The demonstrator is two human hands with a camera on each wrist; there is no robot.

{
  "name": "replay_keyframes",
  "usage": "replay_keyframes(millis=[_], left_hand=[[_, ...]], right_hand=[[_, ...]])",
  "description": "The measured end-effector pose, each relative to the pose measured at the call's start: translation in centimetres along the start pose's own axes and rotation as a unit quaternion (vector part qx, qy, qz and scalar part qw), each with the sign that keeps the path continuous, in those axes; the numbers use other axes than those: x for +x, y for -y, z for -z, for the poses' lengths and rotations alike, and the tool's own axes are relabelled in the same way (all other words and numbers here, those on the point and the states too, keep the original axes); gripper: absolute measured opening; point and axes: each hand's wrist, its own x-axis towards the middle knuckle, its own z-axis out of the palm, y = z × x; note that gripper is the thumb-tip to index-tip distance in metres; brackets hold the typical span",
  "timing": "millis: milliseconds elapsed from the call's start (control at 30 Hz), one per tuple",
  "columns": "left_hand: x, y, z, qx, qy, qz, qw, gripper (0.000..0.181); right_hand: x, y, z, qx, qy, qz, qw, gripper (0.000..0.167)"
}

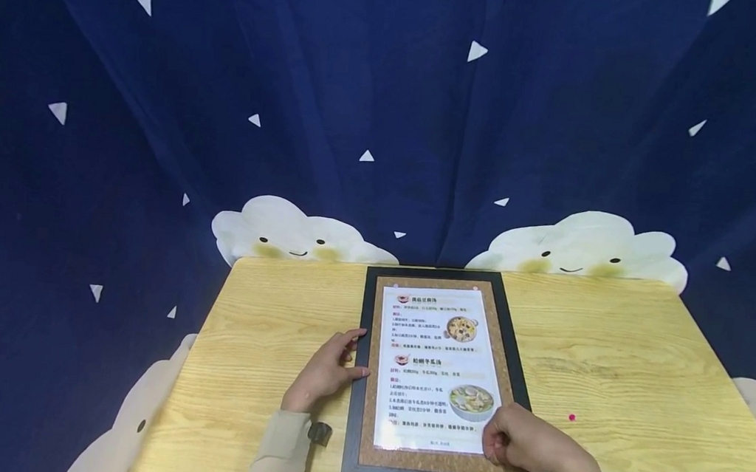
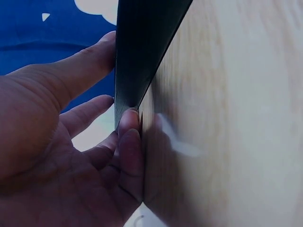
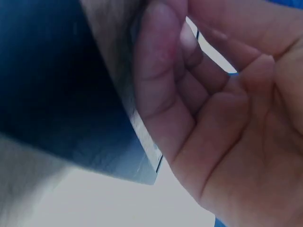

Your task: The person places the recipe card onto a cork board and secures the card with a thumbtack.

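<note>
A white recipe sheet (image 1: 434,374) with printed text and food pictures lies on a cork board (image 1: 369,413) in a black frame (image 1: 521,366). Small pink pins (image 1: 475,288) show at the sheet's two top corners. My left hand (image 1: 323,372) rests against the frame's left side, thumb and fingertips touching its edge, as the left wrist view also shows. Over the sheet's lower right corner is my right hand (image 1: 528,440), its fingers curled. In the right wrist view the curled fingers (image 3: 158,71) sit beside the frame's corner; whatever is between the fingertips is hidden.
The board lies on a light wooden table (image 1: 258,315). To the right of the frame lies a small bright pink pin (image 1: 572,417). Behind the table hangs a dark blue curtain (image 1: 335,99) with white triangles and smiling clouds.
</note>
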Motion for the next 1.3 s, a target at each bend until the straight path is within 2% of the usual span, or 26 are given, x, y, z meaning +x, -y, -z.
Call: replay_keyframes(millis=[100, 167, 400, 633, 700, 867, 1033, 1200, 1300], left_hand=[[0.0, -0.01, -0.02, 0.002, 0.001, 0.0, 1.0, 0.075], [0.01, -0.03, -0.02, 0.002, 0.002, 0.0, 1.0, 0.075], [0.02, -0.14, 0.13, 0.001, 0.004, 0.0, 1.0, 0.075], [-0.02, -0.25, 0.23, 0.003, 0.002, 0.0, 1.0, 0.075], [-0.04, -0.26, 0.21, 0.001, 0.002, 0.001, 1.0, 0.074], [-0.1, -0.21, 0.26, 0.0, 0.003, 0.003, 1.0, 0.074], [-0.06, -0.05, 0.46, 0.002, 0.003, 0.001, 1.0, 0.074], [-0.05, 0.0, 0.39, -0.006, 0.003, -0.004, 1.0, 0.074], [-0.15, -0.04, 0.21, -0.008, 0.004, -0.005, 0.9999, 0.075]], right_hand=[[-0.2, 0.04, -0.14, 0.038, 0.028, -0.01, 0.9988, 0.034], [-0.28, 0.06, -0.07, 0.044, 0.029, -0.008, 0.9986, 0.033], [-0.34, 0.07, 0.11, 0.016, 0.021, 0.003, 0.9996, 0.029], [-0.03, -0.13, -0.38, -0.032, -0.016, 0.015, 0.9992, 0.028], [0.08, -0.2, -0.38, -0.04, -0.021, 0.007, 0.9989, 0.029], [0.3, -0.13, -0.29, -0.028, -0.024, -0.025, 0.999, 0.032], [0.48, 0.19, -0.38, -0.013, -0.034, -0.035, 0.9987, 0.032], [0.2, 0.09, -0.57, 0.002, -0.034, -0.037, 0.9987, 0.028], [-0.16, -0.28, -0.56, -0.001, -0.036, -0.019, 0.9992, 0.026]])
